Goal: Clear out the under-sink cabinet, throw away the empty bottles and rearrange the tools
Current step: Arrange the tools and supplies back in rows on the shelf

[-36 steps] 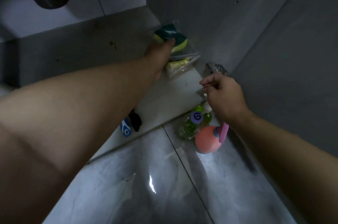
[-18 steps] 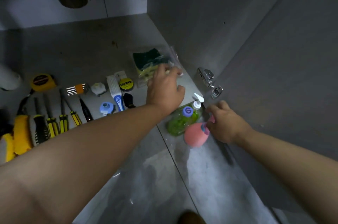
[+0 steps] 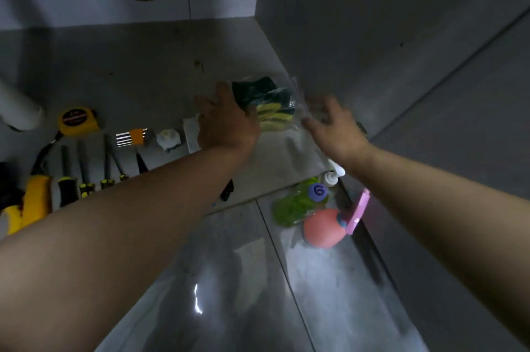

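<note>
Head view: the sponge bag [image 3: 271, 110] is flanked by the left hand [image 3: 226, 125], whose grip cannot be told, and the right hand [image 3: 334, 127], grip spread apart.

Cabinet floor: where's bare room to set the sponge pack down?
Free: the back strip of the cabinet floor, behind the tape measure and left of the sponge pack; also the patch just in front of the pack. Crowded: screwdrivers at left; green bottle and pink bottle by the front right corner.
</note>
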Demonstrator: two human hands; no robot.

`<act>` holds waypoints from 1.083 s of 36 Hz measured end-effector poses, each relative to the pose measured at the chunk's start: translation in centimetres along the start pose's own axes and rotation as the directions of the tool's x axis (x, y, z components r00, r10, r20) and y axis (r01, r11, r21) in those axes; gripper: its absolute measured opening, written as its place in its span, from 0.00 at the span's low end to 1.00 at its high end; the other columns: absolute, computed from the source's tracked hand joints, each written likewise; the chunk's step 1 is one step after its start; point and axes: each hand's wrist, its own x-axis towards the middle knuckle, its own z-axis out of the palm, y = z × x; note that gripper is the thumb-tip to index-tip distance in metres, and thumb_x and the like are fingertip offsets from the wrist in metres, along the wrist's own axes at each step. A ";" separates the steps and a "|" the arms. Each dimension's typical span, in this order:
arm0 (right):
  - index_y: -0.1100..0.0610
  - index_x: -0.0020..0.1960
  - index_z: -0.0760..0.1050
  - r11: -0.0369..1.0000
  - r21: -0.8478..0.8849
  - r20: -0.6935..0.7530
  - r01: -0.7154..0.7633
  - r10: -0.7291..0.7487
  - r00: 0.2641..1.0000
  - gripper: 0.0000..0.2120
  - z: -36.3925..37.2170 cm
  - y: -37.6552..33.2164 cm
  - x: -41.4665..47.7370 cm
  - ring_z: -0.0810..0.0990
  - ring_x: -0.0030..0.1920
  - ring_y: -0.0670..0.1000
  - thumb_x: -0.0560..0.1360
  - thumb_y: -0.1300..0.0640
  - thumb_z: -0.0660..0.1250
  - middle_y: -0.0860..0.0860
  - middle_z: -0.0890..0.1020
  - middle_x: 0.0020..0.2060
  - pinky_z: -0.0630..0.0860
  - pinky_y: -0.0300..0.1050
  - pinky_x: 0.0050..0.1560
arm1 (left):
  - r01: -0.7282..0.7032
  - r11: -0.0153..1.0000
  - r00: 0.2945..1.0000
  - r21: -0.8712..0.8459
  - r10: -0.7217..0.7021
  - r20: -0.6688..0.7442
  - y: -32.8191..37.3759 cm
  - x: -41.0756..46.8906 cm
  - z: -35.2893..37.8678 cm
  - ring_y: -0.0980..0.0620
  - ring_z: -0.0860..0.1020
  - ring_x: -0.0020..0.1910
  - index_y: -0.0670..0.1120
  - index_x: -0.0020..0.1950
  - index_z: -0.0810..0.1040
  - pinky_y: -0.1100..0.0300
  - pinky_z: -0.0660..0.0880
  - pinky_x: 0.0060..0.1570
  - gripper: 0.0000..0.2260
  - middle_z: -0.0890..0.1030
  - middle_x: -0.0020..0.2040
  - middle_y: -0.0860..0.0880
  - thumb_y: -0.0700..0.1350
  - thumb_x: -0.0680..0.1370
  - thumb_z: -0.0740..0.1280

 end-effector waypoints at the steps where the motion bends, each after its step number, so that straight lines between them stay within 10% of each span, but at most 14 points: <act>1: 0.50 0.74 0.67 0.999 0.053 -0.016 0.003 -0.002 1.000 0.25 0.2 -0.4 1.4 0.73 0.69 0.59 0.78 0.47 0.65 0.56 0.72 0.70 0.68 0.54 0.71 | 0.020 1.000 1.000 -0.019 -0.020 0.002 0.1 0.2 0.0 0.34 0.68 0.71 0.49 0.81 0.50 0.43 0.72 0.65 0.32 0.61 0.77 0.37 0.57 0.83 0.61; 5: 0.47 0.77 0.64 0.994 0.099 0.008 0.039 -0.040 0.999 0.24 1.0 -1.5 5.3 0.67 0.74 0.56 0.82 0.44 0.60 0.51 0.69 0.75 0.61 0.47 0.76 | 0.094 0.989 0.987 -0.112 -0.077 0.142 0.4 1.0 0.3 0.35 0.79 0.61 0.47 0.82 0.46 0.46 0.79 0.57 0.32 0.72 0.72 0.39 0.57 0.84 0.57; 8: 0.46 0.77 0.64 0.996 0.073 0.066 0.052 -0.057 0.996 0.23 2.0 -1.6 6.6 0.70 0.70 0.50 0.83 0.47 0.59 0.51 0.67 0.76 0.67 0.30 0.59 | 0.271 0.935 0.940 -0.230 -0.205 0.274 1.0 1.3 0.8 0.39 0.84 0.45 0.54 0.82 0.41 0.48 0.84 0.38 0.31 0.77 0.62 0.42 0.56 0.85 0.55; 11: 0.49 0.77 0.66 0.994 -0.046 0.145 0.097 -0.089 0.985 0.21 3.5 -1.3 6.5 0.70 0.56 0.46 0.84 0.53 0.57 0.55 0.74 0.71 0.67 0.23 0.38 | 0.302 0.897 0.936 -0.323 -0.215 0.279 1.4 2.2 1.4 0.37 0.81 0.57 0.53 0.83 0.42 0.43 0.81 0.57 0.31 0.72 0.71 0.45 0.51 0.85 0.56; 16: 0.54 0.71 0.72 0.973 -0.226 0.028 0.044 -0.039 0.999 0.18 5.0 -0.4 3.7 0.78 0.62 0.61 0.82 0.54 0.59 0.60 0.80 0.63 0.73 0.47 0.58 | 0.125 0.916 0.979 -0.382 -0.051 0.198 2.0 3.5 2.2 0.41 0.74 0.68 0.49 0.82 0.50 0.51 0.72 0.67 0.30 0.71 0.74 0.43 0.43 0.83 0.61; 21: 0.55 0.58 0.81 0.970 -0.229 -0.062 0.078 -0.094 0.994 0.12 5.2 -0.1 1.9 0.81 0.56 0.60 0.78 0.54 0.63 0.58 0.84 0.53 0.73 0.44 0.50 | 0.089 0.826 0.983 -0.557 0.019 0.184 2.8 3.8 2.9 0.44 0.76 0.67 0.52 0.82 0.42 0.49 0.74 0.67 0.40 0.73 0.74 0.44 0.42 0.81 0.67; 25: 0.57 0.63 0.77 0.913 -0.374 -0.202 0.162 -0.250 0.947 0.17 4.2 -0.5 2.2 0.73 0.60 0.65 0.76 0.54 0.65 0.62 0.74 0.58 0.73 0.53 0.58 | 0.104 0.814 0.985 -0.572 -0.005 0.172 2.4 3.6 3.5 0.46 0.80 0.59 0.51 0.78 0.53 0.57 0.79 0.49 0.33 0.78 0.61 0.49 0.43 0.79 0.70; 31: 0.48 0.78 0.63 0.837 -0.492 0.092 0.241 -0.225 0.970 0.29 3.6 0.0 3.3 0.66 0.70 0.65 0.77 0.53 0.63 0.58 0.64 0.74 0.69 0.59 0.68 | 0.124 0.859 0.965 -0.496 0.013 0.263 1.6 3.3 4.2 0.45 0.79 0.57 0.51 0.70 0.71 0.49 0.79 0.59 0.18 0.79 0.62 0.47 0.42 0.80 0.64; 39: 0.50 0.78 0.64 0.846 -0.492 0.070 0.203 -0.194 0.978 0.29 2.2 0.8 4.2 0.65 0.70 0.64 0.76 0.57 0.61 0.59 0.67 0.72 0.66 0.53 0.70 | 0.267 0.760 0.851 -0.592 0.102 0.515 2.3 2.9 5.2 0.44 0.77 0.66 0.55 0.71 0.73 0.44 0.76 0.66 0.22 0.78 0.69 0.48 0.34 0.82 0.59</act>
